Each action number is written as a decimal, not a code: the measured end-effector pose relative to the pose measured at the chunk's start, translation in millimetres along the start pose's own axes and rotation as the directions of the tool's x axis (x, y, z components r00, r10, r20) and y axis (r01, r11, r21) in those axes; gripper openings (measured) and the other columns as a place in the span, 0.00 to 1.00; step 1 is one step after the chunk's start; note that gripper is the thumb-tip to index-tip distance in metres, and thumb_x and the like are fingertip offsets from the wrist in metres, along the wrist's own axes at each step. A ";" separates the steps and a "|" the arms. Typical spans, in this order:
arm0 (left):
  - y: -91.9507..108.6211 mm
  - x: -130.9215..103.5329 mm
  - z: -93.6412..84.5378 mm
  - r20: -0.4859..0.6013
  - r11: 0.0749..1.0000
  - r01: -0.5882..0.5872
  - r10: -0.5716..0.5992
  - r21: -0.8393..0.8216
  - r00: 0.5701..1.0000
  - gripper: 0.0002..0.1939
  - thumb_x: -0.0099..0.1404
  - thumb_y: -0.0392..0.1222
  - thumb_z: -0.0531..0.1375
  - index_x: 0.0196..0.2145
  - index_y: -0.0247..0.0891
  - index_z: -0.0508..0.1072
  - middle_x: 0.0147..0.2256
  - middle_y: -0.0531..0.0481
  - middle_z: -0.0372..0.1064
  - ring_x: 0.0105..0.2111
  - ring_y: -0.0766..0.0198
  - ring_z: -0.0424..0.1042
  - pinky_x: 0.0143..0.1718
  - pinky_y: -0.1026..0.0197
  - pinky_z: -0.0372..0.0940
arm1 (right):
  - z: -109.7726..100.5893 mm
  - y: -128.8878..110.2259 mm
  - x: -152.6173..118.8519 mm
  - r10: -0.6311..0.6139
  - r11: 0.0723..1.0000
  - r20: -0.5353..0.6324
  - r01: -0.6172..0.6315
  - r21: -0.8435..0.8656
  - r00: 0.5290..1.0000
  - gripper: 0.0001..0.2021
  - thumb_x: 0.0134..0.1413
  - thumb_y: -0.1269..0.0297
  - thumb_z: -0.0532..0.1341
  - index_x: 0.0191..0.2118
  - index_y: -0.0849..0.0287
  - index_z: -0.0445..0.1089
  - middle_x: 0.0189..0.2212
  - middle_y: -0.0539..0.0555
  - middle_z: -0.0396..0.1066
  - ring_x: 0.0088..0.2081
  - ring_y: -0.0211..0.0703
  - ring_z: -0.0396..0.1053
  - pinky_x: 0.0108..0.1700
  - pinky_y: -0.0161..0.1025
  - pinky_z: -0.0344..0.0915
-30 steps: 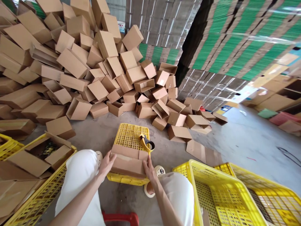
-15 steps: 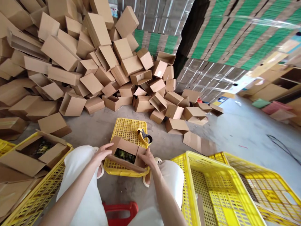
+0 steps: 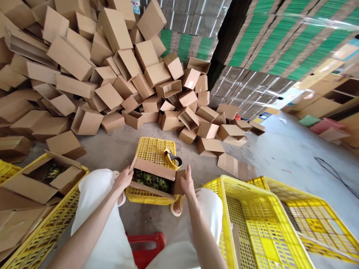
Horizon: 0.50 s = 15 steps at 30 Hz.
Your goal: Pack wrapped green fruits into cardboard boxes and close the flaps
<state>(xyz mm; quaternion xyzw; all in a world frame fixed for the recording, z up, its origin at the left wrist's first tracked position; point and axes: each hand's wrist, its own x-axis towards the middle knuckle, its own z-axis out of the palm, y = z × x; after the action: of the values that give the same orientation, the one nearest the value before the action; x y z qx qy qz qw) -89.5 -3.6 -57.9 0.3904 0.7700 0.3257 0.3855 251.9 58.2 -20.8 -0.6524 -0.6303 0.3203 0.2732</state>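
An open cardboard box (image 3: 157,168) with dark green and yellowish items (image 3: 153,181) inside rests on an upturned yellow crate (image 3: 154,147) between my knees. At its left end, my left hand (image 3: 123,179) grips the raised left flap. My right hand (image 3: 187,182) is against the outside of the right flap, fingers apart and pointing up. The right flap stands out from the opening. Behind the box, a yellow and black tape dispenser (image 3: 172,159) lies on the crate's right edge.
A large heap of cardboard boxes (image 3: 112,95) lies ahead. To the left, a yellow crate (image 3: 53,224) holds another open box (image 3: 30,188). Yellow crates (image 3: 252,198) stand at my right. A red stool (image 3: 148,248) is below me, and strapped cardboard stacks (image 3: 252,41) rise behind.
Both end flaps have swung outward from the box opening, showing more of the contents. My left hand has moved slightly down, and my right hand has moved right with its fingers raised.
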 end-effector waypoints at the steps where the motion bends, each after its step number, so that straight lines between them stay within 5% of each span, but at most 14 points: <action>1: -3.0 -0.2 0.4 -0.011 0.999 0.024 -0.024 -0.036 1.000 0.19 0.69 0.43 0.59 0.56 0.38 0.76 0.57 0.34 0.76 0.61 0.42 0.72 0.59 0.49 0.66 | -3.5 0.0 -3.0 -0.067 0.994 -0.030 0.064 -0.093 0.997 0.41 0.54 0.70 0.53 0.75 0.55 0.49 0.72 0.57 0.59 0.74 0.58 0.50 0.72 0.58 0.52; 5: -16.2 -8.3 7.8 -0.020 0.984 0.058 -0.062 -0.170 0.998 0.23 0.72 0.48 0.57 0.60 0.37 0.72 0.59 0.35 0.74 0.53 0.48 0.79 0.44 0.55 0.76 | -3.3 -2.5 -16.9 -0.310 0.850 0.082 0.314 -0.424 0.947 0.31 0.58 0.75 0.54 0.67 0.56 0.65 0.70 0.63 0.61 0.76 0.62 0.43 0.74 0.66 0.32; 7: -18.6 -13.3 12.1 -0.016 0.953 0.089 -0.097 -0.289 0.995 0.24 0.70 0.48 0.59 0.61 0.38 0.71 0.59 0.36 0.74 0.51 0.48 0.80 0.38 0.56 0.77 | -1.0 -4.7 -16.3 -0.314 0.806 0.157 0.350 -0.477 0.936 0.30 0.58 0.73 0.58 0.67 0.59 0.65 0.66 0.67 0.67 0.72 0.64 0.52 0.74 0.63 0.38; 11: -14.6 -18.4 15.7 0.004 0.881 0.143 -0.158 -0.450 0.987 0.23 0.67 0.47 0.61 0.58 0.38 0.73 0.58 0.36 0.74 0.51 0.47 0.79 0.35 0.56 0.78 | 0.2 -8.8 1.4 -0.126 0.851 0.050 0.134 -0.508 0.991 0.17 0.69 0.56 0.57 0.56 0.55 0.72 0.49 0.63 0.78 0.56 0.58 0.71 0.60 0.49 0.63; 15: -11.2 -21.4 15.8 -0.043 0.879 0.121 -0.159 -0.461 0.986 0.24 0.68 0.48 0.59 0.58 0.37 0.72 0.60 0.35 0.72 0.53 0.48 0.78 0.36 0.57 0.79 | 3.8 -9.0 17.8 -0.069 0.870 -0.091 0.016 -0.492 0.993 0.15 0.70 0.50 0.56 0.41 0.54 0.75 0.43 0.60 0.77 0.51 0.56 0.71 0.52 0.44 0.65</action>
<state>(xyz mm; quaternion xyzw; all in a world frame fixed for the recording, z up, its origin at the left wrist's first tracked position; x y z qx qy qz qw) -71.6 -24.1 -67.3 0.2189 0.7127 0.4842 0.4580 243.2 76.2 -17.8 -0.7022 -0.6898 0.1088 0.1386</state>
